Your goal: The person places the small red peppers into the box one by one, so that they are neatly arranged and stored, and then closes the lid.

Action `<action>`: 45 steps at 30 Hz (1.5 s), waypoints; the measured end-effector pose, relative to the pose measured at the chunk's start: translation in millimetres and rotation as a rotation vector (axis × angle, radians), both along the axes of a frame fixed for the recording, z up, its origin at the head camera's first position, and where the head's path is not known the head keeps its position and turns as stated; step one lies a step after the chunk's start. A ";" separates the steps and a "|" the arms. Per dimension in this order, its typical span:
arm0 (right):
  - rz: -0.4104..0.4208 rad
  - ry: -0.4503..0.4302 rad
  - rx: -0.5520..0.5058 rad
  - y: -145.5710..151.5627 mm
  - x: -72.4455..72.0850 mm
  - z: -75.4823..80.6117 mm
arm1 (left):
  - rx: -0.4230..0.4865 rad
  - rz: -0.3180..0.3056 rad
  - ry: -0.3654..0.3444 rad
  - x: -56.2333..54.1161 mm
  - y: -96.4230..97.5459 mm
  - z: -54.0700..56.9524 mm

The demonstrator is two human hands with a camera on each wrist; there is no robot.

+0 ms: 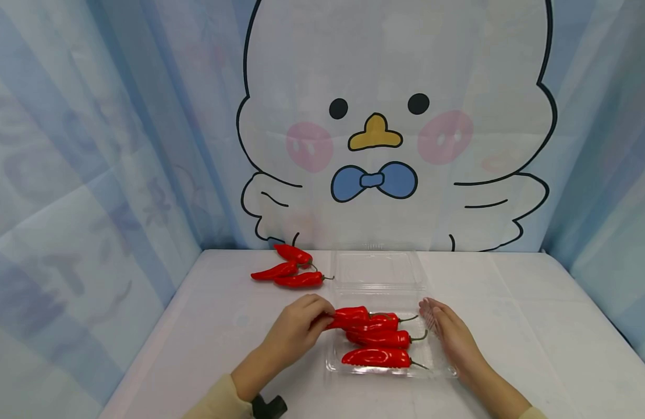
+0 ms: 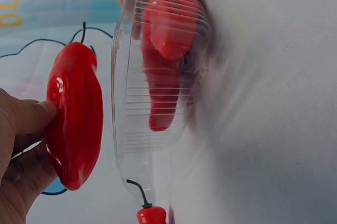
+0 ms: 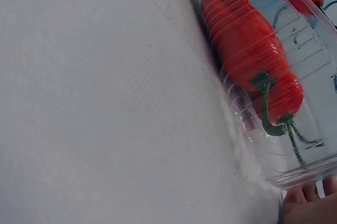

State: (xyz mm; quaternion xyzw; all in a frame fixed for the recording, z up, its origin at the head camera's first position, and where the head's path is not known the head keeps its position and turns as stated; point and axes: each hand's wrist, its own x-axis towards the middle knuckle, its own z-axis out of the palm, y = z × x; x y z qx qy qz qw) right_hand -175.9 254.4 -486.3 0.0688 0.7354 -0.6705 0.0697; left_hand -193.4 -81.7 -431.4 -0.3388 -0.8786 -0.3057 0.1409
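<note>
My left hand (image 1: 298, 323) pinches a red chili pepper (image 2: 76, 116) between thumb and fingers. In the left wrist view this pepper hangs above the rim of a clear plastic clamshell box (image 2: 120, 76), apart from it, with its stem pointing up in that view. Inside the box lie several red peppers (image 1: 377, 358) side by side, their green stems towards the right. Against the box's right wall my right hand (image 1: 453, 334) rests with its fingers extended. Its fingertips (image 3: 310, 190) show at the end of the box in the right wrist view.
The box's clear lid (image 1: 377, 270) is folded back behind it. Three loose red peppers (image 1: 300, 280) lie at the back left on the white tablecloth (image 1: 511, 302). A printed curtain (image 1: 375, 221) hangs behind the table. Something black (image 1: 270, 406) sits by my left wrist.
</note>
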 end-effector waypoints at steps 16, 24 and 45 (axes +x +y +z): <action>-0.172 -0.033 0.128 0.6 0.0 3.1 | 0.043 -0.046 -0.016 3.5 6.0 -1.4; -0.116 -0.062 0.002 9.0 -3.2 5.2 | 0.050 -0.073 -0.031 4.0 9.7 -0.7; -0.104 -0.166 -0.037 13.4 -4.5 11.2 | 0.015 -0.139 -0.050 10.2 32.7 -7.5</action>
